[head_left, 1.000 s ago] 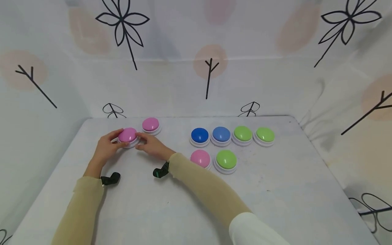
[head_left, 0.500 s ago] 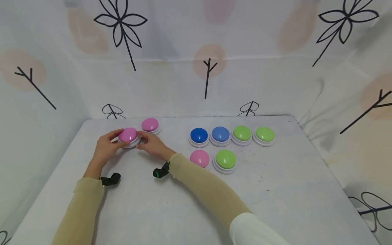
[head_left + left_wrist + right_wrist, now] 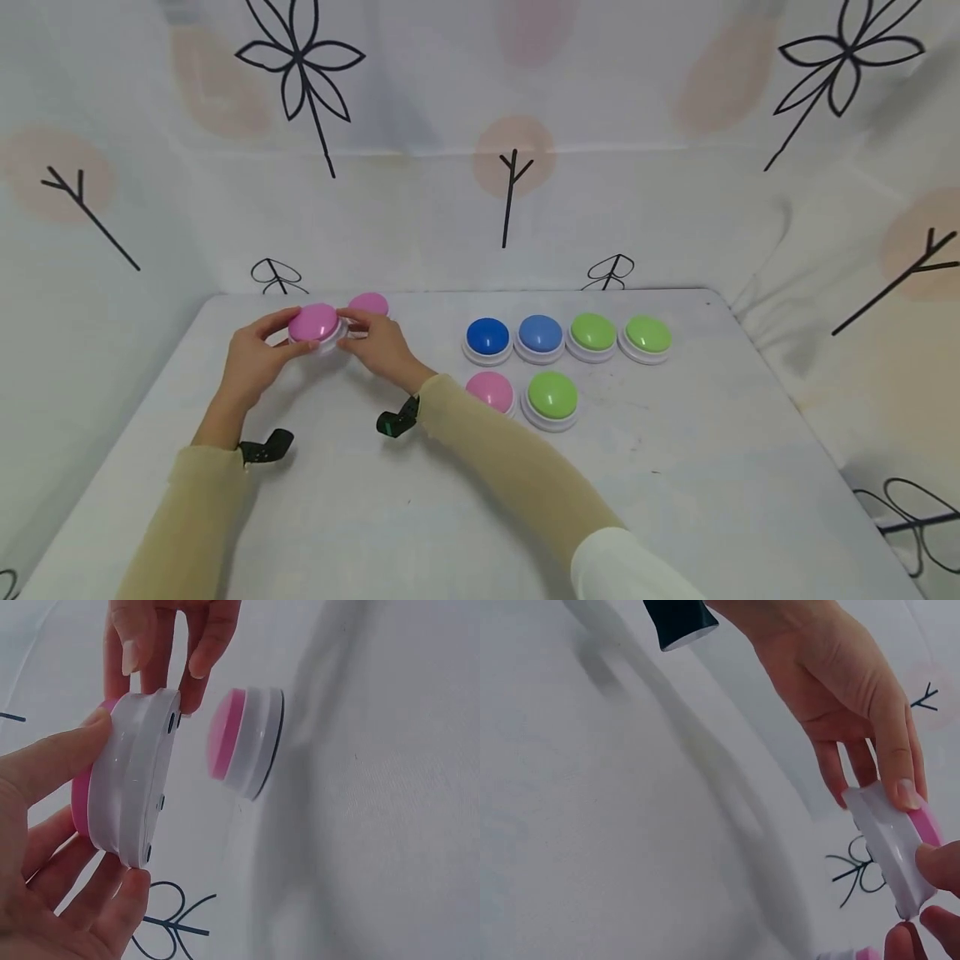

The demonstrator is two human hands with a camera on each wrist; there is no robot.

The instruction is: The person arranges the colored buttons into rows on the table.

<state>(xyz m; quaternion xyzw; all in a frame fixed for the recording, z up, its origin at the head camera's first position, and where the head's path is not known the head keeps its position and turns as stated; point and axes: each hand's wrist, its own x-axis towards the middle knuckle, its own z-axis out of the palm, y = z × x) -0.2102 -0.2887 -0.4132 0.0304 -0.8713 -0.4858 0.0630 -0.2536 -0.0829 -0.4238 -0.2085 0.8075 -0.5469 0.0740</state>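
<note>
The fingers of the left hand [image 3: 252, 357] and right hand [image 3: 386, 348] grip opposite sides of 1 pink button [image 3: 313, 322], raised over the bench [image 3: 480, 508]; a 2nd pink button [image 3: 370, 303] rests close behind. Farther right stand 6 more buttons [image 3: 552, 395] in 2 rows.

Behind the white table [image 3: 712, 483] rises a pale sheet [image 3: 405, 217], with similar walls (the one on the right visibly creased) to the table's left and right. Black-outlined flowers [image 3: 298, 57] and faint peach blotches [image 3: 217, 83] show above the table's far edge.
</note>
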